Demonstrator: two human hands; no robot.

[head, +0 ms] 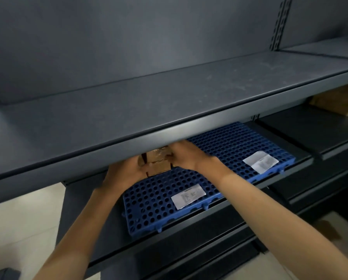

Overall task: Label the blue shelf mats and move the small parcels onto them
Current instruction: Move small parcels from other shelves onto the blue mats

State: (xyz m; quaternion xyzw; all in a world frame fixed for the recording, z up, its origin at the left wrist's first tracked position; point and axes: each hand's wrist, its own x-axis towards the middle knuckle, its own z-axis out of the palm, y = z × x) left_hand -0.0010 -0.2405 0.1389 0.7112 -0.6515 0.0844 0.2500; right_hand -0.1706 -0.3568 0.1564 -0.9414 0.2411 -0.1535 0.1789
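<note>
A small stack of brown cardboard parcels [156, 163] is held between two hands at the back part of the near blue mat [148, 201], partly hidden under the front edge of the upper shelf [128, 110]. It cannot be told if the parcels already touch the mat. The left hand [124, 171] is closed around the left side of the stack, with the fingers bent on it. The right hand [186, 156] is pressed on the right side, its fingers curled on the top corner; the fingertips are blurred.

The near mat is full of round holes and is laid on the lower dark shelf [189, 235]. A white paper label [188, 196] is stuck near its front edge. A second blue mat [237, 146] is placed just beside it to the right, and the two seem to touch. On this one another white label [261, 161] is seen, also near the front.

Further right, on the next shelf section, a bigger brown box [338, 100] is partly seen, well apart from the mats. The upper shelf is grey and dusty. A pale floor [21, 225] is visible at the lower left.
</note>
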